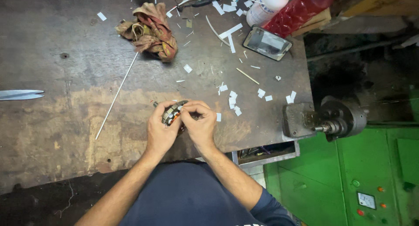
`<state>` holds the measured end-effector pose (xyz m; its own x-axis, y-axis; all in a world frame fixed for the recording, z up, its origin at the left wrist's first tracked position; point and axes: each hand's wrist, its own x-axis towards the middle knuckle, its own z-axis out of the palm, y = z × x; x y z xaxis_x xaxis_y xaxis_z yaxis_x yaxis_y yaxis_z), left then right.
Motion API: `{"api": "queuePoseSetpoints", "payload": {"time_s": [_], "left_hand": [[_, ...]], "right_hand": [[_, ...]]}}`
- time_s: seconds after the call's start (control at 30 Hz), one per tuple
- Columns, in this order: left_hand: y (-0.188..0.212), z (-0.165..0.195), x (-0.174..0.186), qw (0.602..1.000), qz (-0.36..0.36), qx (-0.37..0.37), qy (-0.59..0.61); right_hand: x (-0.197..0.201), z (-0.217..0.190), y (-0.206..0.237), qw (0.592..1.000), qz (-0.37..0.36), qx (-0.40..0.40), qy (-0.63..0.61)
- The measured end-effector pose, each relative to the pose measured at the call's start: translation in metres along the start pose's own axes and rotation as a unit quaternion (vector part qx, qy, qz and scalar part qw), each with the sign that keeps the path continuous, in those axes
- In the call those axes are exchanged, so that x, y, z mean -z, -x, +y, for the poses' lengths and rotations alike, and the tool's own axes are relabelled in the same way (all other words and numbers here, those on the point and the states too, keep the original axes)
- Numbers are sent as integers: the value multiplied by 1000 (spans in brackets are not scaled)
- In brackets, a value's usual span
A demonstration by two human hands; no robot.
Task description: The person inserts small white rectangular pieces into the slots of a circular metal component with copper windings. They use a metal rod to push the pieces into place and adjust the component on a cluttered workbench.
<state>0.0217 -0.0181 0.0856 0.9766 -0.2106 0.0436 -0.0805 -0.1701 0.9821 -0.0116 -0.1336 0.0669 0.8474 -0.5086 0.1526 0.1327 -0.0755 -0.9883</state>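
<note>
My left hand [159, 131] grips a small motor armature [172, 113], a grey slotted metal core with copper windings and a short shaft sticking out to the upper left. My right hand [200, 123] is closed beside it, fingertips pinching at the top of the core. Both hands meet just above the near edge of the worn wooden workbench [65, 121]. Whether anything small sits between the right fingertips is hidden.
A crumpled rag [150, 30], a thin white rod [117, 96], scissors [21, 94], a phone [267, 42], a white bottle [267, 7], a red bottle [301, 11] and several white paper scraps lie on the bench. A grey winding machine [325, 119] is mounted at the right edge above a green cabinet [349, 178].
</note>
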Motion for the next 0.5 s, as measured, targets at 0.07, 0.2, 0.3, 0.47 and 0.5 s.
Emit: {"api": "queuePoseSetpoints", "payload": {"time_s": [0.07, 0.2, 0.3, 0.47, 0.5], "left_hand": [[0, 0, 0, 1000, 1, -15, -26], [-2, 1, 1, 998, -8, -50, -40], [-3, 2, 2, 999, -15, -4, -36], [2, 0, 1, 997, 36, -15, -66], [4, -1, 1, 998, 33, -12, -51]], "right_hand": [[-3, -9, -2, 998, 3, 16, 64], [5, -22, -9, 990, -51, 2, 132], [35, -21, -19, 989, -88, 14, 121], [117, 3, -25, 997, 23, -54, 55], [133, 9, -26, 993, 58, -60, 81]]}}
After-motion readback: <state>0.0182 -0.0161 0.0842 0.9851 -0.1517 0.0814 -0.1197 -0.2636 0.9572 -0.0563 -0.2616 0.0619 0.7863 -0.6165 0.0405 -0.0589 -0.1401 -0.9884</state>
